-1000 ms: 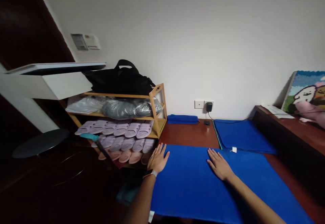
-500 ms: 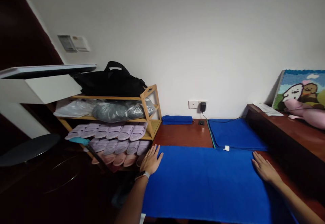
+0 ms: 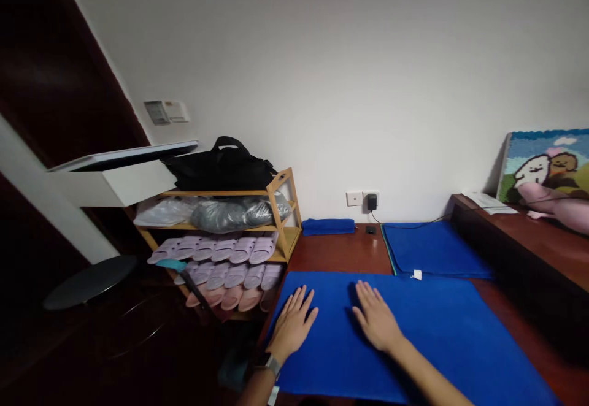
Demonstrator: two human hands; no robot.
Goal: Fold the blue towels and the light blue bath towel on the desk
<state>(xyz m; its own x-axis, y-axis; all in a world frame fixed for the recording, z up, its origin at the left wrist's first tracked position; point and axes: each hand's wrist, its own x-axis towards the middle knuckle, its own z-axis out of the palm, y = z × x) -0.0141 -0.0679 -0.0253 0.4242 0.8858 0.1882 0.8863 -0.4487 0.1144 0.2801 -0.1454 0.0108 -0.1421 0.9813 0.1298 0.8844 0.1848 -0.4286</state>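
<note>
A large blue towel [image 3: 442, 338] lies spread out over the reddish-brown wooden table [image 3: 340, 256]. On its left part rests my left hand [image 3: 294, 323], palm down with fingers stretched out; a watch [image 3: 270, 363] is on that wrist. My right hand [image 3: 377, 320] is over the towel's middle, fingers extended and slightly apart, with a shadow beside it. Neither hand holds anything. Behind the towel, a folded blue towel [image 3: 435, 249] with a white tag [image 3: 417, 275] lies at the right, and a rolled blue cloth [image 3: 328, 227] sits against the wall.
Left of the table stands a wooden rack [image 3: 286, 210] with slippers [image 3: 225, 248], plastic-wrapped items [image 3: 221, 214] and a black bag [image 3: 225, 170]. A charger [image 3: 372, 202] is plugged into the wall. On the right, a raised ledge [image 3: 543, 234] carries a pink plush toy [image 3: 556, 205] and a picture [image 3: 547, 160].
My right hand has moved left from the towel's right edge to its middle. My left hand has shifted slightly inward onto the towel. The camera view has turned a little.
</note>
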